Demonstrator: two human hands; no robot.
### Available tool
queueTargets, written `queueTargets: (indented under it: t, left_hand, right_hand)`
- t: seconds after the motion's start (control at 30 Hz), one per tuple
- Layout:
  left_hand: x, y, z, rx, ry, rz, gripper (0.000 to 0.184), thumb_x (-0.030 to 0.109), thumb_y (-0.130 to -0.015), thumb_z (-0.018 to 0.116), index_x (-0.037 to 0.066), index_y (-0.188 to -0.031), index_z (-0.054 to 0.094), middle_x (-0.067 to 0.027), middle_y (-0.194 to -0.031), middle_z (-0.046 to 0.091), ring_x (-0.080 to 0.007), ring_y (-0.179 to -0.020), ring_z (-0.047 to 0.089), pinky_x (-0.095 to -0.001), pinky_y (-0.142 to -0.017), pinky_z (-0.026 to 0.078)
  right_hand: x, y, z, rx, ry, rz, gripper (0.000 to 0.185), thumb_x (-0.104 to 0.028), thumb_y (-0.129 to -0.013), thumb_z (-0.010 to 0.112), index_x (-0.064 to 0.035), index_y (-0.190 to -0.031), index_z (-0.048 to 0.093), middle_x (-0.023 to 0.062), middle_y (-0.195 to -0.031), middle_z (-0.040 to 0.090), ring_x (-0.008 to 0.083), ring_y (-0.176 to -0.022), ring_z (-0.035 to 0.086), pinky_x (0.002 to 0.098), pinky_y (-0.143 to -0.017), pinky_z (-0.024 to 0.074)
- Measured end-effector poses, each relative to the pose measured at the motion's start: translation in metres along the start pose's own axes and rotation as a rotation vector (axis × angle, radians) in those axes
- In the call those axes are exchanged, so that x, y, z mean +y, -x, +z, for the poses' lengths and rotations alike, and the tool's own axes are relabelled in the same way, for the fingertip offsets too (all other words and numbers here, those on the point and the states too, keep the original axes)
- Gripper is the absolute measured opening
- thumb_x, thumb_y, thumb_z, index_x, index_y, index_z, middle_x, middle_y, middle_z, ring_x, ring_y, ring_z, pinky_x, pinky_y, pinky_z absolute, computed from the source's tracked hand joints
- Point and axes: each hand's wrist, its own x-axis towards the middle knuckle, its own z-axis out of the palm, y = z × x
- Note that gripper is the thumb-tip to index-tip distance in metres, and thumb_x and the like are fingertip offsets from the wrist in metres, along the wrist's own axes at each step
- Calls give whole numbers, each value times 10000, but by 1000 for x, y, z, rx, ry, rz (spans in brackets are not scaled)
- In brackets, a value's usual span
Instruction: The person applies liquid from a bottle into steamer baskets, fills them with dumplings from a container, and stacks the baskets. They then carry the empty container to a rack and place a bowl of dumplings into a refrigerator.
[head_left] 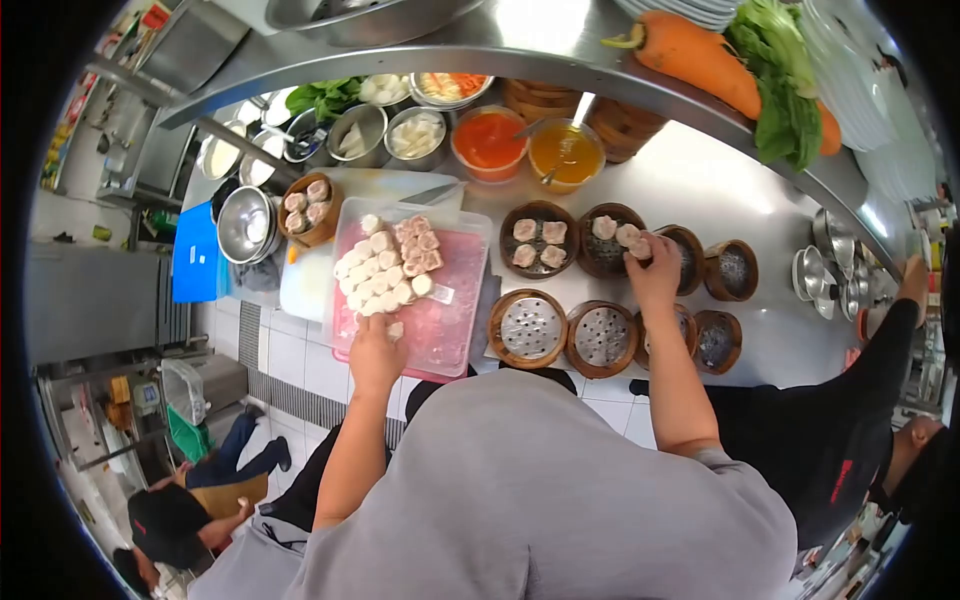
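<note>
My right hand (656,272) is closed on a pale dumpling (638,245) at the near right rim of a bamboo steamer (588,262). Other dumplings (604,227) sit inside that steamer. To its left, another bamboo steamer (510,262) holds several pinkish dumplings (525,230). My left hand (378,352) is at the near edge of a pink-bottomed plastic tray (455,335), fingers curled with a dumpling (396,331) by the thumb. Rows of pale dumplings (375,275) and a cluster of pinker ones (418,245) lie in the tray.
Several steamers with perforated metal liners (531,328) stand nearby. Behind are tubs of orange sauce (490,140) and yellow sauce (566,152). A knife (430,193) lies beyond the tray. A steel shelf (400,60) overhangs the counter. Co-workers are at right (800,450) and lower left (180,520).
</note>
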Motion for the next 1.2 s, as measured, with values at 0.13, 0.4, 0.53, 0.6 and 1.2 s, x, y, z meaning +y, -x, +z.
queueTargets:
  t: [0.13,0.4,0.53,0.6,1.2]
  left_hand:
    - [-8,-9,-3,-78,234,-122,363,147,-849,789,54,-1170,648,-143,-1068,700,-323,-924,728,-450,-784,584]
    - [74,-40,-16,-574,1801,-360,315,169,-1054,652,46,-1338,593,-125,-1194,741,-216,-982,740,-334,-879,610]
    - [126,-58,-2,-815,1754,-293,327,240,-1076,653,40,-1330,601,-107,-1194,743,-184,-982,740,-327,-881,608]
    - [150,-63,3,-890,1656,-239,333,269,-1084,652,42,-1322,604,-96,-1187,748,-159,-974,742,-323,-884,610]
    - [17,-107,-20,106,287,-16,475,137,-886,792,13,-1328,669,-172,-1300,717,-317,-1174,676,-430,-1017,538]
  right_hand:
    - [-13,4,0,-107,21,45,476,-173,-780,840,-85,-1228,703,148,-1221,718,395,-1196,615,520,-1035,481]
    - [-64,11,-14,-67,-40,-98,543,-245,-780,889,-51,-1251,699,170,-1268,698,385,-1211,631,504,-1059,494]
    - [-142,27,-28,-425,-693,-354,559,-223,-807,879,-51,-1307,698,164,-1320,693,372,-1281,636,454,-1094,502]
    - [-154,30,-27,-468,-706,-427,571,-206,-809,870,-58,-1332,696,156,-1319,695,371,-1260,651,450,-1064,525]
    - [-51,6,11,3,-60,-405,258,-181,-828,819,-97,-1053,724,114,-1151,727,374,-1090,658,511,-952,509]
